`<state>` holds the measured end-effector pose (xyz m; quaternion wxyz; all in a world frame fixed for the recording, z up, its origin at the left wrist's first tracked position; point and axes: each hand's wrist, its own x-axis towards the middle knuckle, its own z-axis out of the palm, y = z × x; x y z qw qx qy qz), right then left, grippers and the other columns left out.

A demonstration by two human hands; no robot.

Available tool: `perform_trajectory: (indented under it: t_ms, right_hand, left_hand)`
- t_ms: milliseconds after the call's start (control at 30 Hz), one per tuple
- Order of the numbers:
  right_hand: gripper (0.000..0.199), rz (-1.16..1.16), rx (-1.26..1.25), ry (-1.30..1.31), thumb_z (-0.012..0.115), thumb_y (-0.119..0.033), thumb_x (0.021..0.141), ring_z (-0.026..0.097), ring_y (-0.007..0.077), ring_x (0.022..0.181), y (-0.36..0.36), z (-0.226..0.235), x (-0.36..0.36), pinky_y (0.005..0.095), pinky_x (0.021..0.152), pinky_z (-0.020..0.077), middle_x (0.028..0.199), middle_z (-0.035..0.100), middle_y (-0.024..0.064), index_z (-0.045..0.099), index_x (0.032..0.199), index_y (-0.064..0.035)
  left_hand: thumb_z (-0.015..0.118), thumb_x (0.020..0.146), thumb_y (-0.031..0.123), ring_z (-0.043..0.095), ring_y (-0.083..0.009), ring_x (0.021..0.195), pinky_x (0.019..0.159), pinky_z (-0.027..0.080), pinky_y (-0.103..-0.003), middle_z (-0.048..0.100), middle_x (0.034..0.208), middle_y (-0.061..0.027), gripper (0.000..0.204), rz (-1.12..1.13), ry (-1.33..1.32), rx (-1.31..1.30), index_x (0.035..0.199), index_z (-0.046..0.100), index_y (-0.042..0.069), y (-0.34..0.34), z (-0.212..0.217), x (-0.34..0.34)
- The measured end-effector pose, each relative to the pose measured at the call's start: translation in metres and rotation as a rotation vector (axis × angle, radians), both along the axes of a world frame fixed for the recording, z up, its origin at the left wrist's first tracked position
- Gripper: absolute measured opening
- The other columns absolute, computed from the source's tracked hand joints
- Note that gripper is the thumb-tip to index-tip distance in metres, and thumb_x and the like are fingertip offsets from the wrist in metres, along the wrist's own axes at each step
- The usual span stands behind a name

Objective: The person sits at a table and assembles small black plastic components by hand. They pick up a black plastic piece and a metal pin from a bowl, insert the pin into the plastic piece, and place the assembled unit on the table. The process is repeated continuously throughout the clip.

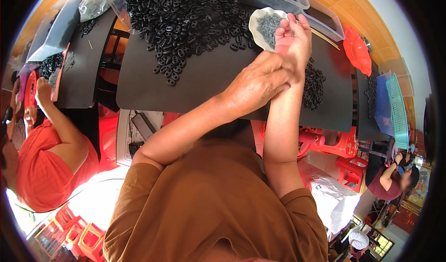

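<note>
My left hand (260,82) reaches across my body, its fingers curled against the inside of my right wrist. Palm up, my right hand (296,38) has loosely bent fingers and nothing visible in it. Behind those fingers sits a cream scalloped dish (254,26) filled with small grey pieces (268,29). A large pile of black oval parts with holes (181,18) covers the far left and middle of the dark table (186,92). To the right of my right wrist lies a smaller group of black parts (314,85), partly hidden by the forearm.
Clear plastic bins (274,0) line the table's far edge. Thin sticks (325,38) and a red petal-shaped dish (357,51) are at the far right, near a teal basket (398,106). A co-worker in red (55,160) sits at the left table; another person (390,181) is at right.
</note>
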<state>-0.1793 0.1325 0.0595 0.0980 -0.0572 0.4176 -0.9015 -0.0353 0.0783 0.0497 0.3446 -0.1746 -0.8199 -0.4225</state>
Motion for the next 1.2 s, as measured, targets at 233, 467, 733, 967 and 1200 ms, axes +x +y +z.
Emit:
perform_trajectory:
  t_ms: [233,467,733,967,1200]
  right_hand:
    - [0.046,0.179,-0.016,0.044,0.062,-0.015,0.089,0.061,0.0201,0.091,0.001,0.007,0.017,0.0305,0.073,0.0512,0.119,0.055,0.0119,0.043,0.131,-0.0079]
    - [0.045,0.169,-0.101,-0.060,0.061,-0.026,0.093,0.060,0.0266,0.095,-0.002,0.003,0.006,0.0364,0.078,0.0488,0.118,0.054,0.0111,0.043,0.132,-0.0113]
    - [0.051,0.183,-0.131,-0.022,0.061,-0.031,0.094,0.060,0.0296,0.098,-0.005,0.008,0.007,0.0366,0.079,0.0501,0.120,0.052,0.0125,0.040,0.137,-0.0123]
    - [0.051,0.311,-0.284,0.049,0.053,-0.035,0.098,0.053,0.0355,0.114,0.001,0.009,0.001,0.0449,0.088,0.0492,0.132,0.044,0.0230,0.033,0.138,-0.0096]
    - [0.058,0.593,-0.736,-0.017,0.033,-0.055,0.102,0.032,0.0445,0.138,0.010,0.000,-0.014,0.0580,0.103,0.0380,0.144,0.033,0.0267,0.026,0.146,-0.0177]
  left_hand:
    - [0.084,0.064,0.012,0.051,-0.0328,0.120,0.101,0.046,-0.041,0.053,0.135,-0.0088,0.068,0.070,-0.105,0.061,0.126,0.057,0.011,-0.010,0.018,-0.007]
    - [0.081,0.066,0.007,0.058,-0.0270,0.102,0.089,0.049,-0.038,0.063,0.111,-0.0023,0.042,0.077,0.035,0.032,0.106,0.067,0.010,0.002,0.002,0.001]
    - [0.080,0.069,0.007,0.054,-0.0331,0.113,0.095,0.047,-0.041,0.055,0.125,-0.0099,0.058,0.188,-0.090,0.110,0.124,0.059,0.010,0.006,0.010,0.008]
    - [0.074,0.073,0.004,0.048,-0.0359,0.126,0.103,0.044,-0.044,0.049,0.139,-0.0126,0.064,0.128,0.001,-0.021,0.133,0.053,0.008,0.007,-0.002,0.004]
    - [0.063,0.076,-0.001,0.047,-0.0327,0.132,0.105,0.043,-0.044,0.053,0.138,-0.0098,0.058,-0.008,0.061,-0.136,0.133,0.055,0.006,0.042,-0.028,0.031]
